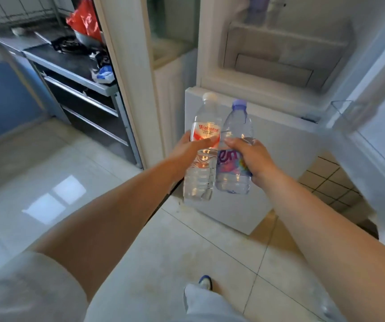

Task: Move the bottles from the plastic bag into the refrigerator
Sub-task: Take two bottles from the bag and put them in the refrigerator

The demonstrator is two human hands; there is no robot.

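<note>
Two bottles held — Wahaha bottle (pixel 202 145) left hand (pixel 187 152), purple-capped bottle (pixel 234 149) right hand (pixel 253 159).

The refrigerator (pixel 280 54) top shelf is cut off — bottles (pixel 257 10) there blur; fingers hide both held labels.

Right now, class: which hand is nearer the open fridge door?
Right. The right hand, holding the purple-capped bottle, is closer to the door; the left hand is farther left.
</note>
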